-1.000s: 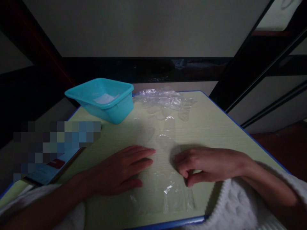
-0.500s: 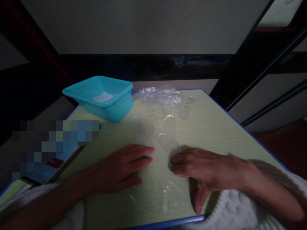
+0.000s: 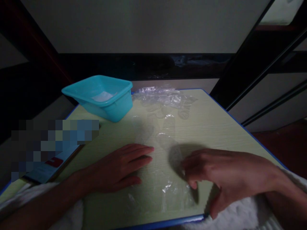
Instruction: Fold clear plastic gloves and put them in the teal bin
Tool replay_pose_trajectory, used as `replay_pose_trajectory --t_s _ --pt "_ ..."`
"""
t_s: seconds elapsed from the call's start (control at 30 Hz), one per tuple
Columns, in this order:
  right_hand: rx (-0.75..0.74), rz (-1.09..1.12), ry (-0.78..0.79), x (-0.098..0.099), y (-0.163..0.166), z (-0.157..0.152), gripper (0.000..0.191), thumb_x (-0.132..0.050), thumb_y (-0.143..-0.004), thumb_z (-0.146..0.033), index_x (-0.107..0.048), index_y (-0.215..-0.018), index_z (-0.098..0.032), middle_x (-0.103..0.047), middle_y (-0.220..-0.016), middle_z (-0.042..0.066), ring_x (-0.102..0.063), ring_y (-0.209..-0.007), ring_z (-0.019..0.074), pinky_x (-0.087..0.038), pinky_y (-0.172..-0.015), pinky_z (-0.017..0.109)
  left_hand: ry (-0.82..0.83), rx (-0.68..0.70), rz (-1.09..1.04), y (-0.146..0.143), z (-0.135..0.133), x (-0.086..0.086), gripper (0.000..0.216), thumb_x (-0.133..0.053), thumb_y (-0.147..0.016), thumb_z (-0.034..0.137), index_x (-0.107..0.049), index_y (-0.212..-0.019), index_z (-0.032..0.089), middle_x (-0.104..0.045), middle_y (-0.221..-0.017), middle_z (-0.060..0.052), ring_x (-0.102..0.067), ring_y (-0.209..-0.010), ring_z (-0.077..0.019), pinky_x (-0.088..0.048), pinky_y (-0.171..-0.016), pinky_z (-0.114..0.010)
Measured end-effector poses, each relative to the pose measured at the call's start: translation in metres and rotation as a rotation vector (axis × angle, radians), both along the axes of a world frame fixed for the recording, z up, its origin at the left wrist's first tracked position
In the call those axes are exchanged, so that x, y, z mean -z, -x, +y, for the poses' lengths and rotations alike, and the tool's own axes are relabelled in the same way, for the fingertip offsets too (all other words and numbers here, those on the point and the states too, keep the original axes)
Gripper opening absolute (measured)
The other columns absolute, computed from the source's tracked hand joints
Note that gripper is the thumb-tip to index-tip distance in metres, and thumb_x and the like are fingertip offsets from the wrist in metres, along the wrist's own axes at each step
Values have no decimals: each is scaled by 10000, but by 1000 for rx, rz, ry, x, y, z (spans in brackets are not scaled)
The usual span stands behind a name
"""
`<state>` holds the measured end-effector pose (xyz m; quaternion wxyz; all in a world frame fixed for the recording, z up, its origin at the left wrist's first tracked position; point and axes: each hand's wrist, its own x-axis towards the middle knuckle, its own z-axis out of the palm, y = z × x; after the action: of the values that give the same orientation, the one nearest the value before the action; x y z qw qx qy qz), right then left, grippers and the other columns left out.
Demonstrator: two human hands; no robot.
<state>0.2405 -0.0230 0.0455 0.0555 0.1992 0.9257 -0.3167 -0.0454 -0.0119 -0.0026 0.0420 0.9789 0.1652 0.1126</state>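
A clear plastic glove [image 3: 166, 140] lies spread on the table, its fingers pointing away from me and its cuff near the front edge. My left hand [image 3: 124, 167] rests flat on the glove's left side, fingers stretched and a little apart. Over the right side hovers my right hand [image 3: 213, 171], slightly raised, with bent fingers and the thumb held apart. Nothing shows in its grasp. Beyond the glove, a crumpled pile of clear plastic gloves [image 3: 168, 95] sits at the table's far edge.
A turquoise plastic basket [image 3: 120, 107] with something white inside stands at the back left. A partly blurred flat device with a lit screen [image 3: 64, 156] lies on the left. The pale wooden table [image 3: 216, 127] has blue edging, and dark-framed panels rise behind it.
My right hand has lifted off the glove and shifted right and toward me. My left hand stays in place.
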Motion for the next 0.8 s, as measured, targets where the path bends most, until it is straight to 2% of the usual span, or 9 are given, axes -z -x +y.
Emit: replay_pose_trajectory --t_s 0.1,0.27,0.47,0.8 --pt "-106 -51 -16 -4 5 -7 147 -735 -683 -246 -649 -778 -174 -636 -780 19 -570 -742 162 -383 -631 267 1 -7 0 -1 0 -1 404 -306 -965 398 -443 -1245 141 -491 -1337 -144 -433 -1244 -208 -350 -1031 -346" --pt "-195 -104 -104 3 12 -11 141 -736 -654 -224 -644 -743 -168 -650 -763 17 -571 -708 163 -386 -645 290 13 -11 -3 -1 -1 1 398 -345 -957 389 -452 -1243 135 -478 -1348 -144 -409 -1261 -214 -330 -1047 -346" --pt "-178 -82 -174 7 13 -13 24 -664 -703 -186 -646 -699 -171 -651 -706 12 -551 -662 149 -402 -668 288 -2 -6 -5 -3 -2 -1 405 -298 -968 393 -459 -1228 128 -485 -1338 -148 -405 -1262 -204 -336 -1043 -340" --pt "-174 -127 -154 6 13 -19 64 -607 -738 -153 -667 -757 -140 -659 -755 59 -562 -697 175 -420 -707 314 23 -7 -9 -4 -3 -2 391 -339 -958 387 -451 -1234 133 -488 -1335 -155 -419 -1254 -215 -345 -1039 -350"
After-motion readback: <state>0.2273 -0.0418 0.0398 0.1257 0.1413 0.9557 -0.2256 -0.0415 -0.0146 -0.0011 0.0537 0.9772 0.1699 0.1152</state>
